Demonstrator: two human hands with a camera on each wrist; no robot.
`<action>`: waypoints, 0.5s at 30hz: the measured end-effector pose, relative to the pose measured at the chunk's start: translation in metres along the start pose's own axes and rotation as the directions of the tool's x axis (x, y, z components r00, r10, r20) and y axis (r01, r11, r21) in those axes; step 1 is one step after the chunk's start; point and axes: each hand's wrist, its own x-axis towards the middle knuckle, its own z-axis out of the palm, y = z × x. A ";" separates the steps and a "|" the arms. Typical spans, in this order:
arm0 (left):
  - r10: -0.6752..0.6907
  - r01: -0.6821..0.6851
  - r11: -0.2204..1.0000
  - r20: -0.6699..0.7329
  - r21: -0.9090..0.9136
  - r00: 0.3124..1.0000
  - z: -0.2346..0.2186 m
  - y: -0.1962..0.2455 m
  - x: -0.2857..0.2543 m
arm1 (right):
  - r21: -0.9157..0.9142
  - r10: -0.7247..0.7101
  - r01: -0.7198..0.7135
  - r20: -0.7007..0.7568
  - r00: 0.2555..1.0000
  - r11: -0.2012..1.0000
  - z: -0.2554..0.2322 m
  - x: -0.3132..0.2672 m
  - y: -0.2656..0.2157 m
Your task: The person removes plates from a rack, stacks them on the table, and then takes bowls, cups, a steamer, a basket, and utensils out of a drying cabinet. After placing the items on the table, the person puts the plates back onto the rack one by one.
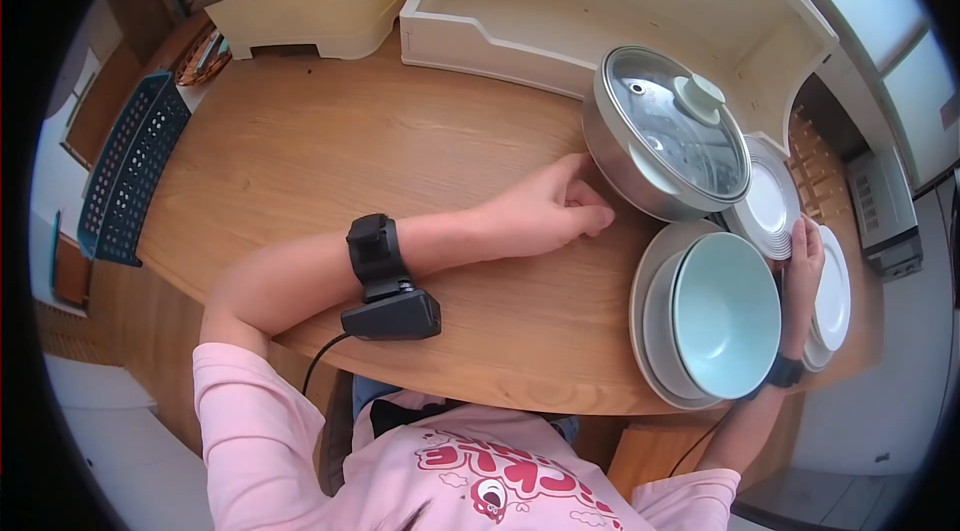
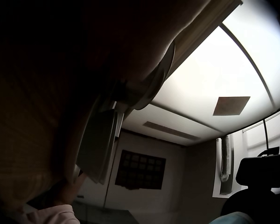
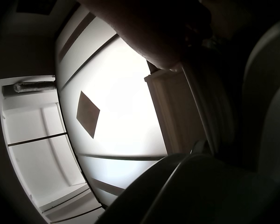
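Observation:
My left hand (image 1: 550, 209) lies low over the wooden table, fingers loosely curled and holding nothing. Its knuckles are right beside a round pot (image 1: 615, 146) with a glass lid (image 1: 660, 131) and a pale green knob. On the right, my right hand (image 1: 803, 256) grips the rim of a stack of small white plates (image 1: 765, 201); in the right wrist view the plates' edges (image 3: 200, 102) meet the dark fingers. Nearer my body, a light blue bowl (image 1: 728, 316) sits in a paler bowl on a larger plate (image 1: 645, 361).
More white plates (image 1: 833, 291) stand beyond my right wrist, near the table's right edge. A cream open rack (image 1: 500, 41) spans the back, beside a cream covered box (image 1: 310, 16). A teal perforated basket (image 1: 135, 166) is at the far left.

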 end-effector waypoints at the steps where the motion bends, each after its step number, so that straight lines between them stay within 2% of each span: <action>1: 0.001 -0.001 1.000 -0.002 0.000 1.000 0.000 0.000 0.000 | 0.001 -0.001 0.001 -0.012 1.000 1.000 0.001 0.000 -0.001; 5: -0.014 0.014 1.000 -0.014 0.019 1.000 -0.001 -0.001 0.001 | 0.004 0.001 -0.001 -0.007 1.000 1.000 0.001 -0.003 -0.004; 8: -0.049 0.050 0.998 -0.033 0.029 0.998 -0.001 0.004 -0.002 | -0.075 0.001 0.000 0.021 1.000 0.997 -0.002 0.000 -0.001; 10: -0.076 0.078 0.997 -0.058 0.031 0.995 -0.003 0.012 -0.006 | -0.043 -0.003 0.002 -0.016 1.000 0.999 0.000 0.001 0.002; 13: -0.099 0.106 0.993 -0.133 0.045 0.986 -0.013 0.021 -0.012 | -0.063 -0.025 0.026 0.012 1.000 0.998 -0.003 0.003 0.003; 15: 0.063 -0.053 0.998 -0.293 0.040 0.954 -0.027 0.026 -0.013 | -0.126 -0.042 0.044 0.016 0.999 0.991 -0.007 0.005 0.006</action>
